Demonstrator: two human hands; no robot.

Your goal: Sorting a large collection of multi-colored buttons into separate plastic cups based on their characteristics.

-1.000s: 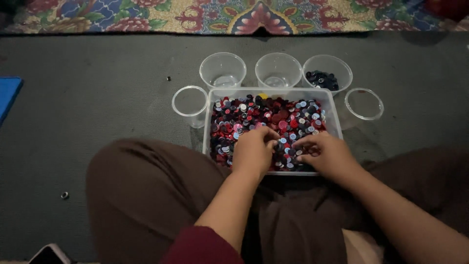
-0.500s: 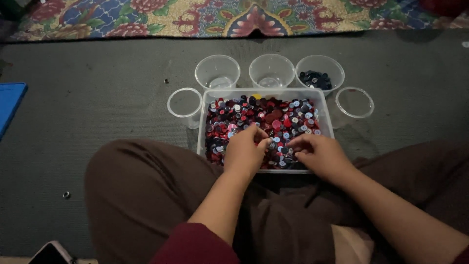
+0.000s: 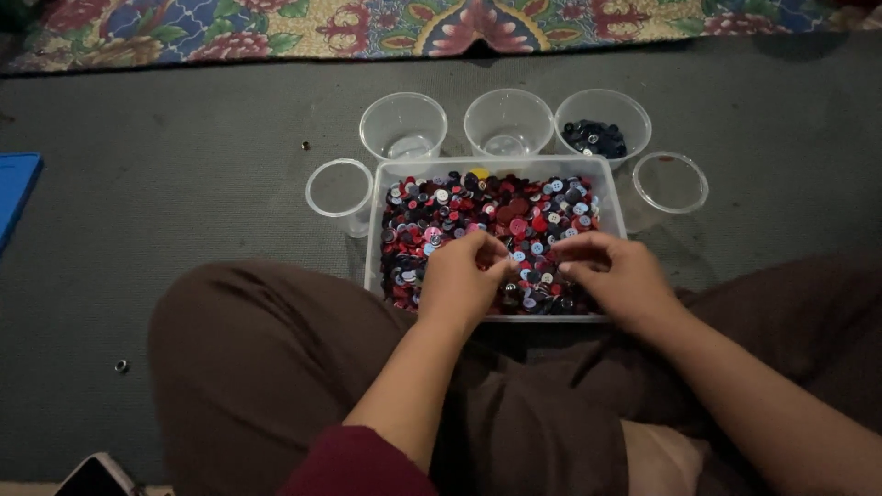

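Nearest the camera, a person sits cross-legged on a dark grey floor [image 3: 184,184] in brown trousers, a dark red sleeve on the left arm. Just ahead of the knees stands a clear rectangular plastic tub [image 3: 616,197] heaped with red, pink, blue and dark buttons [image 3: 501,216]. Both hands rest in its near half. The left hand [image 3: 462,278] has its fingers curled and pinched together on the pile; the right hand [image 3: 611,276] likewise pinches with fingertips close; whether either holds a button cannot be told. Clear cups ring the tub: one at its left [image 3: 340,193], one at its right [image 3: 670,182], three behind it, the right one [image 3: 602,124] holding dark buttons. Farthest away lies a patterned floral rug [image 3: 413,23].
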